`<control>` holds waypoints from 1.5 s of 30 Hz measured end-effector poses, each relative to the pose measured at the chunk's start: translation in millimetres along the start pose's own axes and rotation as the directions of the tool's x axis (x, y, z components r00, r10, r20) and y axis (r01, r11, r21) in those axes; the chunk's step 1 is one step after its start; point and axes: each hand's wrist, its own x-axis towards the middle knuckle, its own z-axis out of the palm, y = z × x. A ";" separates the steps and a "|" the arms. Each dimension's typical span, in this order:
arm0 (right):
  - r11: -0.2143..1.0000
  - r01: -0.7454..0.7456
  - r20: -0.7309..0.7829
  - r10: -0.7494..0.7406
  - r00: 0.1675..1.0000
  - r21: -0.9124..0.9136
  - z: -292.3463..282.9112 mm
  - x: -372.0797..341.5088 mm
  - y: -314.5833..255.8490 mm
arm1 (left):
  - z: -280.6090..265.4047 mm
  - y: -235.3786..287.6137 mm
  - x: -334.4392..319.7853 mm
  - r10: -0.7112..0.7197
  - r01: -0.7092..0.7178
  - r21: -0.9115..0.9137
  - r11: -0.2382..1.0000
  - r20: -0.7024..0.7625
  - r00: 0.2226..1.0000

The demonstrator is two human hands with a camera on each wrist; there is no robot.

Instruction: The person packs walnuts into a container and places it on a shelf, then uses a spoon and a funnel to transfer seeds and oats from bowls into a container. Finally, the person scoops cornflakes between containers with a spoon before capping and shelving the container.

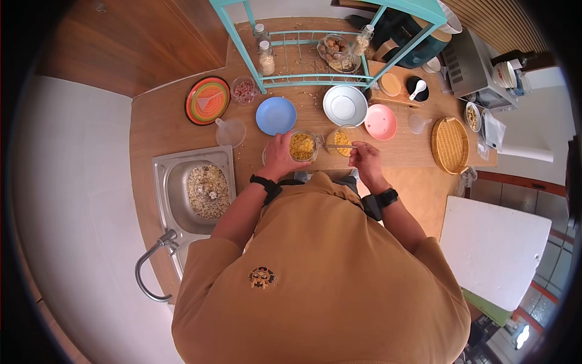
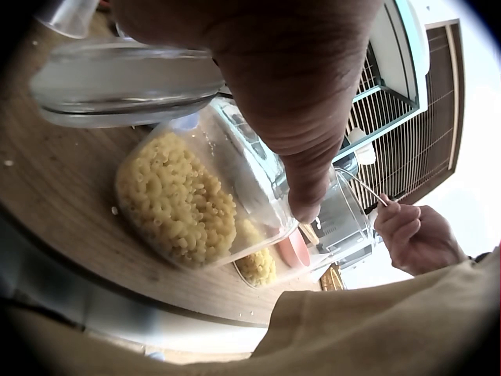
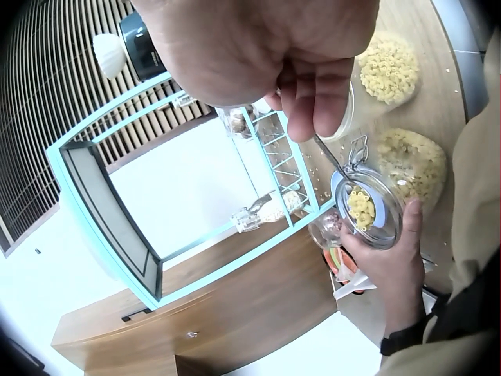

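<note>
My left hand (image 1: 280, 156) holds a clear glass clip-top jar (image 2: 227, 157) by its side near the rim. Short curved macaroni (image 2: 172, 200) fills its lower part. The jar's round glass lid (image 2: 129, 86) is swung back beside that hand. Between thumb and fingers, my right hand (image 1: 367, 164) pinches the thin metal handle of a spoon (image 3: 329, 157). The spoon's far end is at the jar's mouth, with macaroni (image 3: 361, 207) showing there. A second clear container of macaroni (image 1: 342, 141) stands right beside the jar, beneath the spoon's handle in the head view.
Behind the jars are a blue plate (image 1: 276, 115), a white bowl (image 1: 345, 105) and a pink bowl (image 1: 381, 122). A turquoise rack (image 1: 315, 77) stands further back. The sink (image 1: 176, 173), holding pale grains, is at left. A wicker basket (image 1: 450, 145) lies at right.
</note>
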 end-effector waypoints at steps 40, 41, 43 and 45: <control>0.288 0.735 0.522 -0.550 0.652 -0.614 74.2 10.0 5.9 | -0.6 3.9 0.6 -0.016 0.015 -0.012 1.000 -0.018 1.000; 0.191 0.779 0.584 -0.562 0.586 -0.598 76.1 15.4 11.9 | -0.4 4.0 0.4 -0.016 0.016 -0.010 1.000 -0.022 1.000; 0.259 0.737 0.548 -0.527 0.649 -0.624 77.0 22.2 20.5 | -0.4 3.8 -0.1 0.018 -0.018 0.008 1.000 -0.053 0.998; 0.324 0.688 0.512 -0.483 0.710 -0.649 76.5 26.4 27.0 | 0.3 3.9 -0.6 0.020 -0.020 -0.004 1.000 -0.068 0.997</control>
